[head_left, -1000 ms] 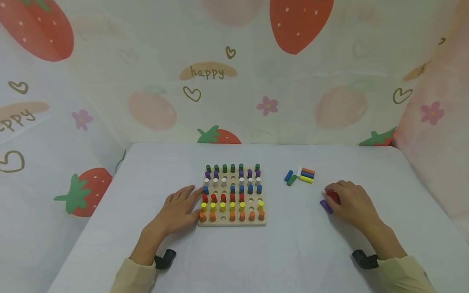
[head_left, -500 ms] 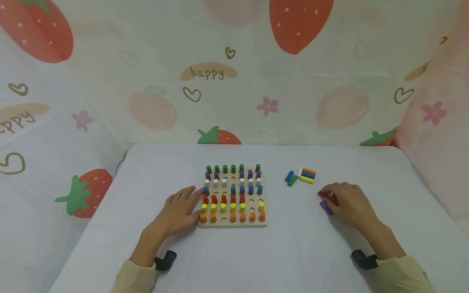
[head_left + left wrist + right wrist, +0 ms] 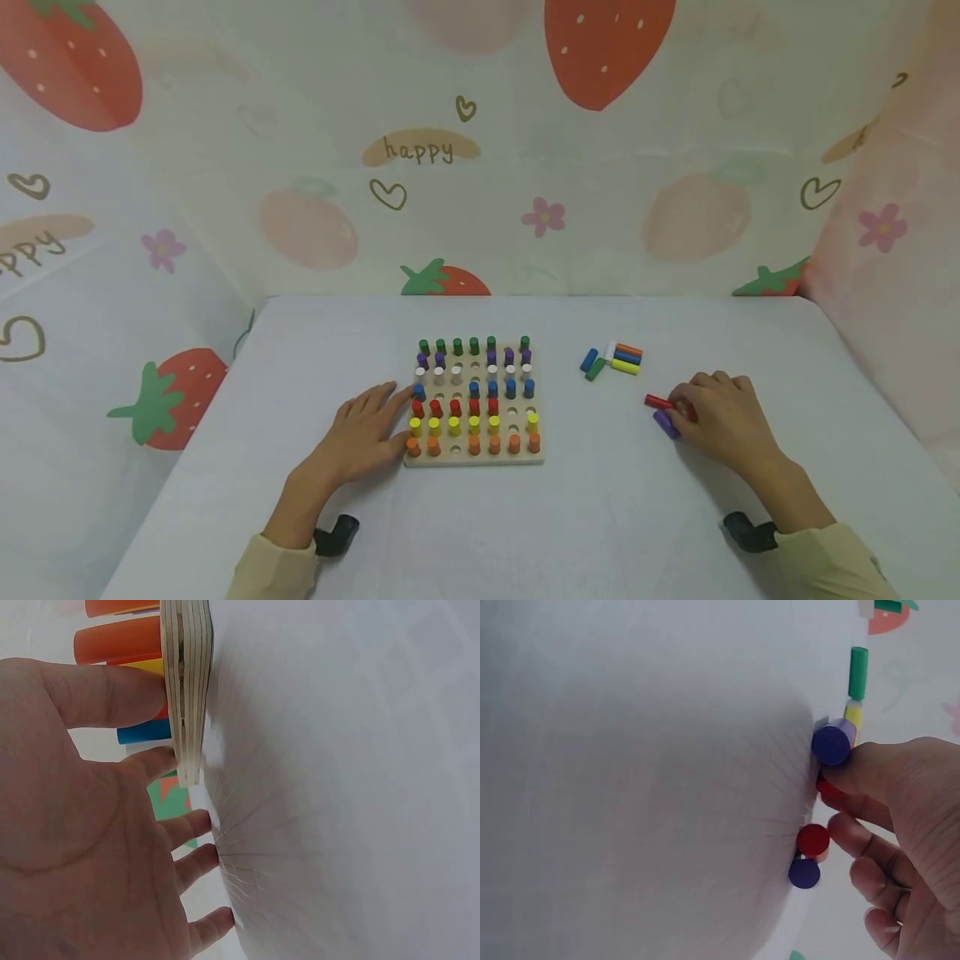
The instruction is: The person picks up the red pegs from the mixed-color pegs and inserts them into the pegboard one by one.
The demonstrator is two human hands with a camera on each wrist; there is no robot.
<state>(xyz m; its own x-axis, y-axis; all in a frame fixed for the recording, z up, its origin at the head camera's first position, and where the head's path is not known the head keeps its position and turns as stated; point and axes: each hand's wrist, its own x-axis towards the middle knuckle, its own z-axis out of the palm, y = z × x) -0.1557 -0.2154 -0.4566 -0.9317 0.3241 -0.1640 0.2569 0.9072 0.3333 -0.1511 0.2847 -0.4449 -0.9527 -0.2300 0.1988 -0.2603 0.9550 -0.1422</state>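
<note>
A wooden peg board with rows of coloured pegs stands on the table left of centre. My left hand lies at the board's left side, its thumb and index finger touching the edge, the other fingers spread on the table. At the right, my right hand pinches a red peg between thumb and index finger, low over the table. Just beside the thumb lies a purple peg. Another red peg and another purple peg sit below the curled fingers, mostly hidden in the head view.
Between board and right hand, farther back, lies a loose group of pegs: a blue peg, a green peg, a yellow peg, an orange peg and others. White cloth covers the table; patterned sheets rise behind.
The red peg at the right fingertips has come out from under the fingers and now points left past them. The left hand keeps its place at the board.
</note>
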